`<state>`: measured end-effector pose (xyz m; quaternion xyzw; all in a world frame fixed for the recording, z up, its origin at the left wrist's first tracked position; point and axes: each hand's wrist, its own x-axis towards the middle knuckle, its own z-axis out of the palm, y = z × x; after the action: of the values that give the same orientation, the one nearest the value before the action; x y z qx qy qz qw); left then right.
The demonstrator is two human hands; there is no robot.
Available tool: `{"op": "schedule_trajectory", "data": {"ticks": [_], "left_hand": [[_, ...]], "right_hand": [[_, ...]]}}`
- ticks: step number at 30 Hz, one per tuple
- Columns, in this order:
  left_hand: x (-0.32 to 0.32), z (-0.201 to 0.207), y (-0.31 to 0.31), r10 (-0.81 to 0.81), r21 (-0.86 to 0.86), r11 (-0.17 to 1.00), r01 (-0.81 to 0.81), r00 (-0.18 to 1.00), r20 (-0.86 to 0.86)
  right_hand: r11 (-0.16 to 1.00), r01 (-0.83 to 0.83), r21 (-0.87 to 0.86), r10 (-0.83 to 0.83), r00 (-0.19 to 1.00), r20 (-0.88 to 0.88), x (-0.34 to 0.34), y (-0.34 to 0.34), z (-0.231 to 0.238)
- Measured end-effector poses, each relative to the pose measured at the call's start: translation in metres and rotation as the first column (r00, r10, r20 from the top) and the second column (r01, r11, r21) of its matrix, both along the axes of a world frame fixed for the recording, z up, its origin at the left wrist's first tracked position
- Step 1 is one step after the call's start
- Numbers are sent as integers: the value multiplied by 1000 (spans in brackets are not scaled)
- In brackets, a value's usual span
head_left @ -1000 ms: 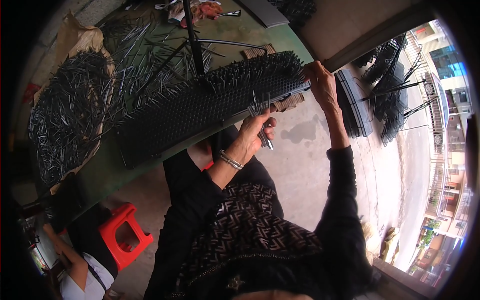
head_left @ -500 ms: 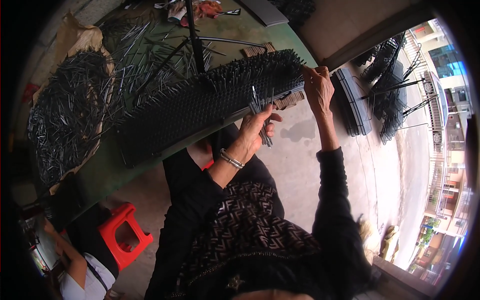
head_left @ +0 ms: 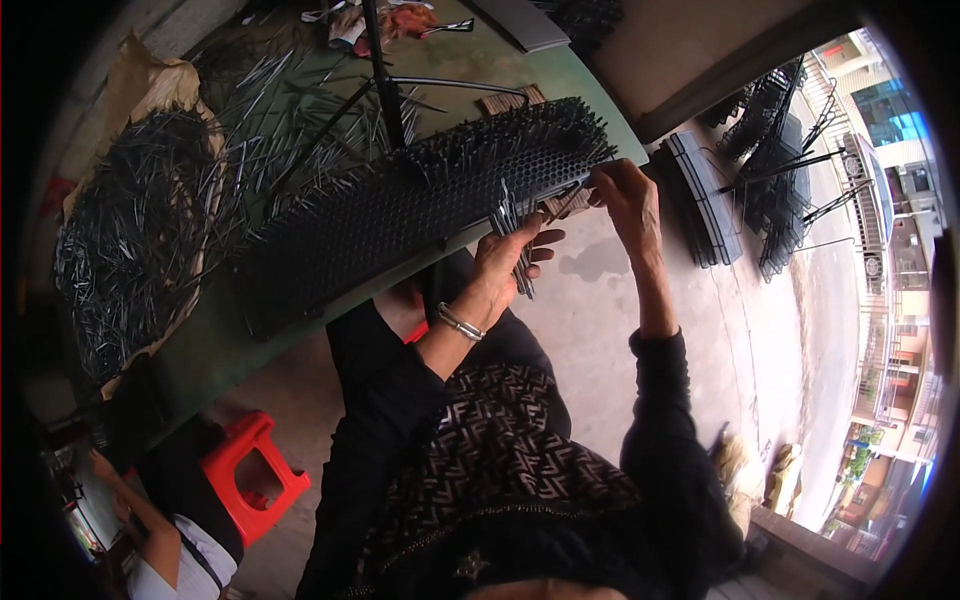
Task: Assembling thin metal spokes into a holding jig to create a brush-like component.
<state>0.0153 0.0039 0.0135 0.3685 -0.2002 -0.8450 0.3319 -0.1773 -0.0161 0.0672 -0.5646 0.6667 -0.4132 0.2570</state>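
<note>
A long black board (head_left: 385, 215) full of small holes lies slanted along the near edge of the table. Short dark rods (head_left: 520, 130) stand densely in its far rows, while the nearer rows show bare holes. My left hand (head_left: 500, 262) is closed around a small bundle of thin dark rods (head_left: 507, 208), just in front of the board's near edge. At the board's right end is my right hand (head_left: 632, 205), its thumb and fingers pinched together. Whatever it pinches is too small to make out.
A heap of loose rods (head_left: 140, 230) lies on brown paper at the left of the green table (head_left: 205, 375). A black upright stand (head_left: 384, 90) rises behind the board. Stacked grey racks (head_left: 700, 200) are at right. Lower left, a person (head_left: 150, 520) is beside a red stool (head_left: 255, 475).
My right hand has come down and nearer, from the board's far right corner to beside its near right edge. My left hand stays almost in place with the bundle.
</note>
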Motion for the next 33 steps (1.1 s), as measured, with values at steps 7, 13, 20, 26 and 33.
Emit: {"op": "schedule_trajectory", "data": {"ticks": [7, 13, 20, 26, 33], "left_hand": [[-5, -7, -2, 136, 99, 987, -123, 981, -136], [-2, -11, -4, 57, 44, 998, -50, 982, -178], [-4, -2, -2, 30, 8, 1000, -29, 984, -174], [-6, 2, 0, 1, -5, 1000, -2, 985, -171], [-4, 15, 4, -29, -16, 1000, 27, 994, -108]], "right_hand": [[873, 202, -443, -350, 893, -283, -34, -24, -13], [896, 265, -355, -375, 881, -290, -35, -32, -12], [933, 164, -321, -316, 800, -509, -32, -33, -19], [949, 131, -288, -285, 751, -596, -31, -40, -4], [976, 71, -204, -180, 789, -587, -19, -19, -5]]}}
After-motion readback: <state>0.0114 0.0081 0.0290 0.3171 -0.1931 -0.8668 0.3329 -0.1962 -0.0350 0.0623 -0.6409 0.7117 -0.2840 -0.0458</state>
